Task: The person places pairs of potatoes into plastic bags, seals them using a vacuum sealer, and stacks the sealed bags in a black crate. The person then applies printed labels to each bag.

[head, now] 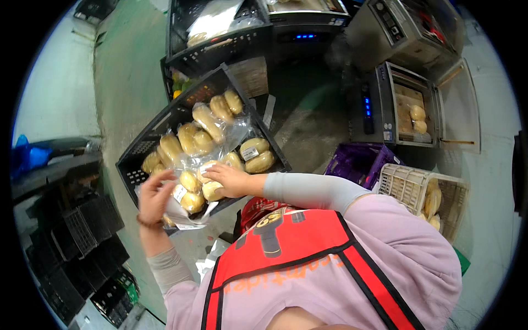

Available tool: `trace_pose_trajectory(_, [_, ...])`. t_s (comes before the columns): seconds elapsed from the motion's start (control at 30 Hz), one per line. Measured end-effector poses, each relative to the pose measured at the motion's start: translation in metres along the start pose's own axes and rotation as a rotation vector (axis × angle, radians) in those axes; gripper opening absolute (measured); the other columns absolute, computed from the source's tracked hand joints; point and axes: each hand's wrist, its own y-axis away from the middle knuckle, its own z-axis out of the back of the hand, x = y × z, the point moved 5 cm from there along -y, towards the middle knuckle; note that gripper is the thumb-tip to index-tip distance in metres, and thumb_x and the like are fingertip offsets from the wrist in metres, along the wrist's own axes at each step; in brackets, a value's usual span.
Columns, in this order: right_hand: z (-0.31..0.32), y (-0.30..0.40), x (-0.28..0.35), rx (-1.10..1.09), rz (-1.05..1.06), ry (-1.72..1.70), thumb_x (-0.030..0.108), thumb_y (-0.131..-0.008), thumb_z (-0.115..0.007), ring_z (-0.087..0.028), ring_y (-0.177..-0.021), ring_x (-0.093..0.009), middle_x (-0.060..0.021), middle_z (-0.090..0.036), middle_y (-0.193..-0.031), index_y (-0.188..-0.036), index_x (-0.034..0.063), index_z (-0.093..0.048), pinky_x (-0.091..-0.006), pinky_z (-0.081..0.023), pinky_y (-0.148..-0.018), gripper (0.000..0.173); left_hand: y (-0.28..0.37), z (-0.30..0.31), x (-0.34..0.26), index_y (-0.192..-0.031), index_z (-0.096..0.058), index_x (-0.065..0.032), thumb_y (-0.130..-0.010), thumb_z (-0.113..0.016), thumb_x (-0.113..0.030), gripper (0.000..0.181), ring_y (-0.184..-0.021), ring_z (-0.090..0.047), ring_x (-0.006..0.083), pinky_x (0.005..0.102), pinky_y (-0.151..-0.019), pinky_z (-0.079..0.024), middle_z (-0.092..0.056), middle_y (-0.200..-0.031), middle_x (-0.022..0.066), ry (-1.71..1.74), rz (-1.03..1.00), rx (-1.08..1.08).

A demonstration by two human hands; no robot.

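Note:
A black plastic crate (165, 108) stands before me, holding several clear vacuum packs of pale yellow, peeled potato-like produce. My right hand (231, 179) rests on one labelled pack (212, 190) at the crate's near side; whether its fingers grip it is not clear. Over the near left corner is my left hand (154, 198), blurred, its fingers apart beside another labelled pack (189, 193). White labelled film lies under that pack at the crate's edge. A further labelled pack (258, 155) lies in the right corner, and unlabelled packs (208, 121) fill the far side.
Right, a vacuum sealing machine (371, 111) with raised lid holds a pack; more machines stand behind. A purple crate (337, 159) and a white basket (402, 175) of produce are by my right arm. Another black crate (218, 51) stands ahead; stacked black crates (82, 231) are left.

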Motion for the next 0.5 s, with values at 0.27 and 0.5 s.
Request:
trace_pose_trajectory(0.27, [0.14, 0.091, -0.004, -0.478, -0.18, -0.441, 0.02, -0.082, -0.062, -0.064, -0.09, -0.024, -0.0147, -0.065, -0.099, -0.108, 0.0022, -0.06, -0.0332, -0.05, -0.078, 0.032, 0.017, 0.142, -0.213, -0.097, -0.067, -0.001, -0.09, -0.058, -0.017, 0.02, -0.076, -0.062, 0.0117, 0.0223, -0.066, -0.05, -0.068, -0.087, 0.0062, -0.537, -0.923, -1.291])
trace_pose_trajectory(0.5, [0.222, 0.264, -0.196, -0.635, -0.629, 0.07, 0.026, -0.08, -0.062, -0.064, -0.09, -0.027, -0.0163, -0.065, -0.097, -0.106, 0.0037, -0.062, -0.0352, -0.05, -0.077, 0.034, -0.06, 0.033, -0.14, -0.085, -0.067, -0.0016, -0.085, -0.062, -0.007, 0.007, -0.067, -0.058, 0.0178, 0.0278, -0.058, -0.046, -0.062, -0.074, 0.0073, -0.574, -0.95, -0.842])
